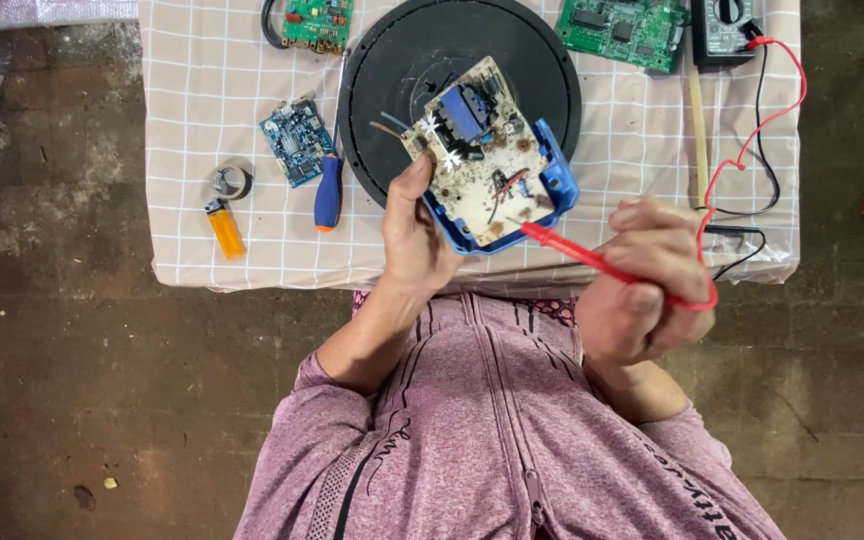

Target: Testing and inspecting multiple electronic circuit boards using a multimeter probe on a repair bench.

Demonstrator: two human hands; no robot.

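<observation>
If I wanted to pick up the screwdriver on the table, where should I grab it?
Probably by the blue handle. The screwdriver lies flat on the cloth, handle toward the table's near edge and thin shaft pointing away beside the black disc. The handle is the thick, rounded part, with bare cloth on its left. Come from above, fingers across the handle, from the near side.

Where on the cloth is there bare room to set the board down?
Bare cloth left of the small blue board, above the tape roll. Also between the black disc and wooden stick. Crowded along the top edge.
</observation>
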